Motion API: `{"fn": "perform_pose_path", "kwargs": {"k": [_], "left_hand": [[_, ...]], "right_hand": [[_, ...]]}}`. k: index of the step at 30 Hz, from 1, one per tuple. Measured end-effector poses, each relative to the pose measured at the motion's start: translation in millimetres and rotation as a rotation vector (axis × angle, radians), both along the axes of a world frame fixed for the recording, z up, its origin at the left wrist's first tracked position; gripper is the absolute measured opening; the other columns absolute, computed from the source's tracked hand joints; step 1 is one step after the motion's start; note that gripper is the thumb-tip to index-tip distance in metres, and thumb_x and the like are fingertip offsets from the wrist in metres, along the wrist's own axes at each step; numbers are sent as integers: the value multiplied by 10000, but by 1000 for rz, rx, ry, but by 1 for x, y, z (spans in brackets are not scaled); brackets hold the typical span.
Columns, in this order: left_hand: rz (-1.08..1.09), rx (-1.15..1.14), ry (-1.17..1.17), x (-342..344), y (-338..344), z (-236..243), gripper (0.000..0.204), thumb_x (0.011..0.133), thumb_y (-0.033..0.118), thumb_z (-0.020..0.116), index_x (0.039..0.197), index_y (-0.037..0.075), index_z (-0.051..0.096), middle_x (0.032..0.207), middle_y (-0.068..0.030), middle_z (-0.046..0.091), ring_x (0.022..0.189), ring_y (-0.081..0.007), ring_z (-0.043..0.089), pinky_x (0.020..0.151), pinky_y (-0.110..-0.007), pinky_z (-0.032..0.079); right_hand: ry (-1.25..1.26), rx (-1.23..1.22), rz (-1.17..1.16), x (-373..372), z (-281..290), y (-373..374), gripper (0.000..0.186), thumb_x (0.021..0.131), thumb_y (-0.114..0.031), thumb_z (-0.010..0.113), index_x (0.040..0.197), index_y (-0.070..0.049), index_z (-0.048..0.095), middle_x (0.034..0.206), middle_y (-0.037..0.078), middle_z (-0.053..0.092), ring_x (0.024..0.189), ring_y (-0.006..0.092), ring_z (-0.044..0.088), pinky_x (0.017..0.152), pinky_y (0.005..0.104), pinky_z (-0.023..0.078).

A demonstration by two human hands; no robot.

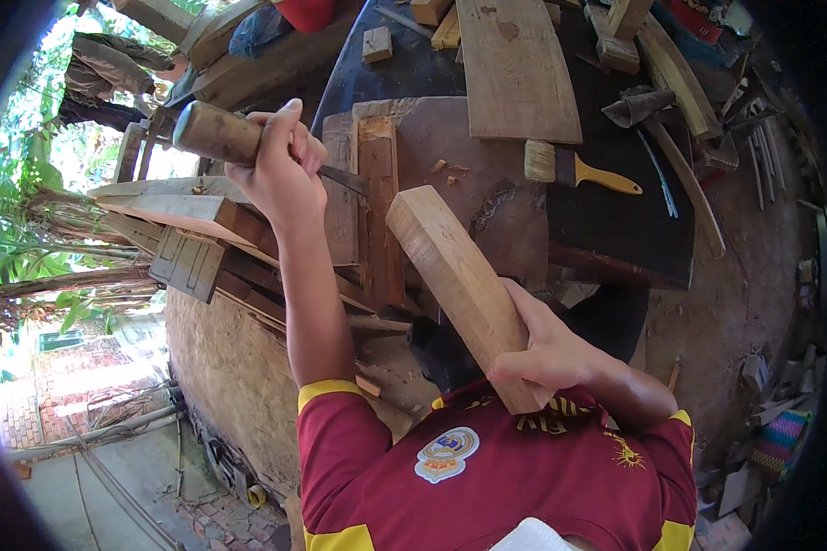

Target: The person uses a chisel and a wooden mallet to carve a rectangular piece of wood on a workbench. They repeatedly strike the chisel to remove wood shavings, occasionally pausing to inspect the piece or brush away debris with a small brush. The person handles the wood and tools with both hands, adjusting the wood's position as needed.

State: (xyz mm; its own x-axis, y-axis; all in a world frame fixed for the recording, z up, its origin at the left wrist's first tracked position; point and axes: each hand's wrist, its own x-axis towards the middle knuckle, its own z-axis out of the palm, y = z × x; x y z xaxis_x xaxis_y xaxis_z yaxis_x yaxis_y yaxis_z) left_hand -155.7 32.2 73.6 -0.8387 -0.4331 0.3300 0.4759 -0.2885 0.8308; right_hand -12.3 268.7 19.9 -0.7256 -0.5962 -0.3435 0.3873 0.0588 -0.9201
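My left hand (280, 170) is closed round a chisel with a thick wooden handle (213, 131). Its metal blade (344, 178) slants down to the right, toward a narrow reddish workpiece with a carved recess (377, 197); whether the tip touches it I cannot tell. My right hand (547, 344) grips the lower end of a thick pale wooden block (446, 271), whose upper end is raised to the right of the workpiece. Small chips (439, 166) lie on the brown board (459, 129) beside the recess.
A wide plank (515, 73) and a yellow-handled brush (602, 177) lie on the dark bench (634, 239). Offcuts (377, 46) sit at the back, curved strips (698, 188) and bent metal pieces (636, 108) at the right. Stacked boards (188, 262) jut out at the left over dirt ground (220, 386).
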Motion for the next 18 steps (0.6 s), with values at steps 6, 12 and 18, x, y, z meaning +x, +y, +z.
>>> {"fn": "perform_pose_path", "kwargs": {"k": [6,12,18], "left_hand": [[40,-34,-5,1,3,-2,244,760,-37,632,628,71,457,493,8,400,358,-72,313,365,-225,233],[43,2,-15,1,-2,-5,258,759,-32,628,617,80,444,491,15,390,360,-68,308,367,-232,226],[26,23,-17,0,-4,-5,263,761,-31,626,614,87,441,489,17,386,358,-69,306,367,-233,220]], "right_hand": [[-58,-10,-11,0,2,0,891,596,-134,722,1377,-16,310,1215,135,493,1145,203,464,993,329,366],[-45,-8,-10,-1,-1,1,891,595,-145,721,1377,-19,311,1209,133,499,1136,199,470,985,331,371],[-34,-2,-12,-1,-3,2,889,595,-143,720,1375,-19,315,1214,135,497,1145,199,468,992,332,364]]}}
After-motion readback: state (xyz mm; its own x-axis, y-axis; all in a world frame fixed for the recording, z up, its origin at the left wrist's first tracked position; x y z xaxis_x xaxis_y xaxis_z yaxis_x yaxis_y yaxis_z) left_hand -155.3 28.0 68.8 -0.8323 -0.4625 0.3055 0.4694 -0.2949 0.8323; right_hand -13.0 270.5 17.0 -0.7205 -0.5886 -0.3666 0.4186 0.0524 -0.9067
